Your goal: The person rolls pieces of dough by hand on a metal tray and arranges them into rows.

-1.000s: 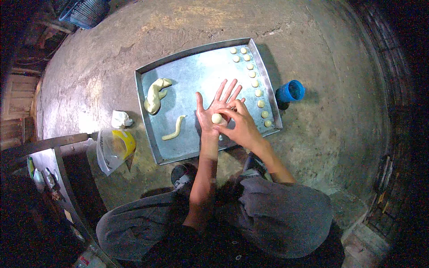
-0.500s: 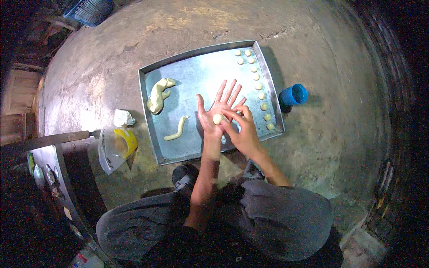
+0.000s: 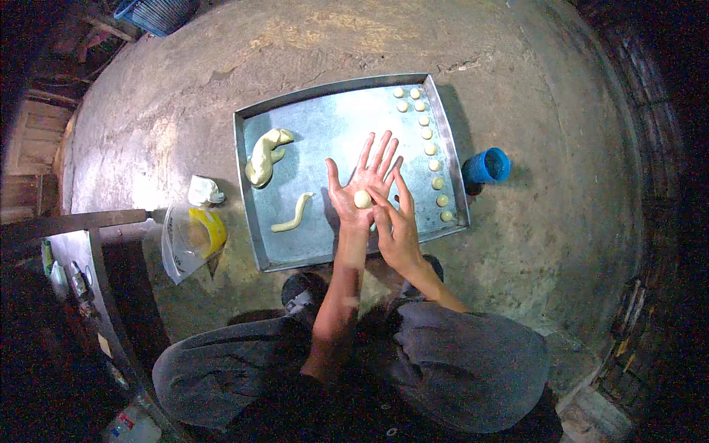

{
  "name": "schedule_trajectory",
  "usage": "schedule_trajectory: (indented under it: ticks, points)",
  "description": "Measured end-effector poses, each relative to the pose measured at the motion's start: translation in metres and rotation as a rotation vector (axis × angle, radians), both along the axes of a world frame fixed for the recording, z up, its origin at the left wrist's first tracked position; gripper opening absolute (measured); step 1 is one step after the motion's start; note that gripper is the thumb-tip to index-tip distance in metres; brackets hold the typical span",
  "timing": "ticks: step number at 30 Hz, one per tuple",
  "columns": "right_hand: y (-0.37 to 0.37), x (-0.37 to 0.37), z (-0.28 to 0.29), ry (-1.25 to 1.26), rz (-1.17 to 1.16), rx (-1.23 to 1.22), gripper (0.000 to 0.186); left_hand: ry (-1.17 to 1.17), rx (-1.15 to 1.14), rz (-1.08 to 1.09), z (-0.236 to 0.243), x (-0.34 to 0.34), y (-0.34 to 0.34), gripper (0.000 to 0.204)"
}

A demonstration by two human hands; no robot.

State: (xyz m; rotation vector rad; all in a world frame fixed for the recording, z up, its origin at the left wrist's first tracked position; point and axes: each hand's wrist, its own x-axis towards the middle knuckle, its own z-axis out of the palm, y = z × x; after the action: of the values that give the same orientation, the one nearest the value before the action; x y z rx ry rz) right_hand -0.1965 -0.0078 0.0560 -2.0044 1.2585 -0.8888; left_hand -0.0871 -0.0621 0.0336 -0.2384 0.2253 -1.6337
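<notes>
A small round dough ball (image 3: 362, 199) rests on the upturned palm of my left hand (image 3: 353, 193), whose fingers are stretched and spread above the tray. My right hand (image 3: 399, 235) is beside it on the right, fingers extended and apart, with a fingertip at the ball's edge; whether it touches cannot be told. Under both hands is a shallow metal tray (image 3: 325, 251). A large lump of pale dough (image 3: 261, 164) lies at its left, with a thin curved dough strip (image 3: 297, 214) nearer me. Several finished-looking dough balls (image 3: 430, 149) line the tray's right side.
A blue cup (image 3: 487, 167) stands on the floor right of the tray. To the left are a clear and yellow plastic bag (image 3: 193, 240) and a crumpled white bag (image 3: 204, 190). A low wooden bench (image 3: 81, 221) is at the left, a blue basket (image 3: 155, 15) at the far left.
My right fingers have eased back from the dough ball and straightened, leaving more of it showing on my left palm. My left hand stays nearly in place.
</notes>
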Motion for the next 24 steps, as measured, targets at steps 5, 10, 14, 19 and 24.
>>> schedule_trajectory:
  ticks: [5,10,14,19,24]
  points:
    - [-0.001,0.002,0.002,-0.023,-0.115,-0.013,0.055,-0.008,-0.008,0.019,0.002,0.002,0.000,0.105]
    - [-0.009,-0.012,0.016,0.163,-0.023,-0.135,0.055,-0.332,0.027,-0.069,0.000,0.000,-0.001,0.100]
    - [-0.008,-0.009,0.002,-0.087,0.022,0.024,0.048,-0.896,0.120,-0.201,-0.013,0.007,0.003,0.102]
    - [-0.007,-0.018,0.001,-0.224,0.030,0.325,0.044,-1.048,0.281,-0.288,-0.013,0.007,0.000,0.093]
    - [-0.006,-0.021,-0.011,-0.507,-0.016,0.561,0.040,-1.121,0.228,-0.305,-0.021,0.008,-0.001,0.091]
